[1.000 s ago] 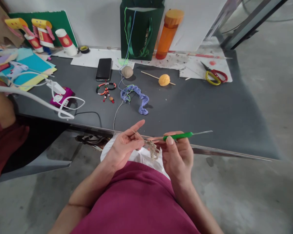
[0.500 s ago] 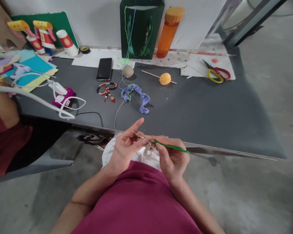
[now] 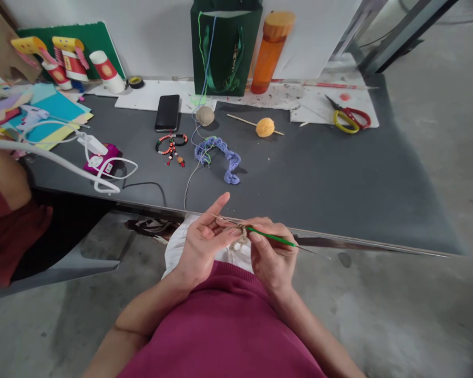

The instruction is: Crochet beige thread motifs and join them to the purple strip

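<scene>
Below the table's front edge, my left hand [image 3: 203, 239] pinches a small beige crochet piece [image 3: 241, 239] between thumb and fingers, its index finger raised with yarn running over it. My right hand [image 3: 274, 254] grips a green-handled crochet hook [image 3: 274, 238], whose tip lies at the crochet piece beside my left fingertips. A thin strand of yarn [image 3: 188, 184] runs from my left hand up over the table toward a beige yarn ball [image 3: 205, 115]. Close by on the tabletop curls a purple-blue crocheted strip [image 3: 230, 160]. Fingers hide part of the beige piece.
On the dark table [image 3: 339, 184] lie a phone [image 3: 167, 113], a beaded bracelet [image 3: 172, 144], a yellow yarn ball on a stick [image 3: 265, 127] and scissors [image 3: 349, 118]. Behind stand a green bag [image 3: 224, 52] and an orange bottle [image 3: 271, 55]. Another person's arm [image 3: 6, 176] is at left.
My right hand and the hook have shifted slightly left, bringing the green handle closer to my left fingertips. My left hand keeps its pinch. The view has shifted slightly.
</scene>
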A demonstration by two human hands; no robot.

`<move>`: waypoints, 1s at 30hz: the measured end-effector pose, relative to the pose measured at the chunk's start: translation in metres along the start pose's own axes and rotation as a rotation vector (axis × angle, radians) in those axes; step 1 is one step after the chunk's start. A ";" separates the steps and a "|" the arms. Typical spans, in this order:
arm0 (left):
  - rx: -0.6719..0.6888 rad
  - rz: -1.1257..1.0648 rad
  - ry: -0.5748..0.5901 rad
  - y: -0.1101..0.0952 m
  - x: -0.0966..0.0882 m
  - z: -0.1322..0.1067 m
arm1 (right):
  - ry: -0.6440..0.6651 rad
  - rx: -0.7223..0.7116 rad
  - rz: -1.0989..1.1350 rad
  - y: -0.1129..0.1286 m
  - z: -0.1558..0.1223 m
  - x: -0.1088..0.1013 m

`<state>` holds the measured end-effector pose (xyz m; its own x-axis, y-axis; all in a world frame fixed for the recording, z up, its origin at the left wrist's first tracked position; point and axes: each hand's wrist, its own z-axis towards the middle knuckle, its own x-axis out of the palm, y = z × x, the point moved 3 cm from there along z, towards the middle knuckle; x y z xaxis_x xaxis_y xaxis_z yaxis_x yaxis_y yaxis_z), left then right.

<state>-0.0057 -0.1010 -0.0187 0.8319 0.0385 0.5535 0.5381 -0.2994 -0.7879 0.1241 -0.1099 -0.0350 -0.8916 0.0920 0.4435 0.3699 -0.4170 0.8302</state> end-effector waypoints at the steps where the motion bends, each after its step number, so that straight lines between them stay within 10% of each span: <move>1: 0.036 0.040 -0.018 -0.001 0.000 -0.001 | 0.005 0.023 0.036 -0.001 0.001 0.001; 8: 0.196 0.190 -0.070 -0.007 -0.001 -0.007 | 0.018 0.108 0.129 -0.003 0.005 0.003; 30: -0.084 -0.001 0.094 -0.007 -0.001 -0.003 | 0.007 0.085 -0.100 0.014 0.006 -0.016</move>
<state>-0.0108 -0.1017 -0.0130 0.8128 -0.0492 0.5804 0.5225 -0.3787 -0.7639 0.1454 -0.1122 -0.0287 -0.9268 0.1228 0.3548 0.2996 -0.3276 0.8961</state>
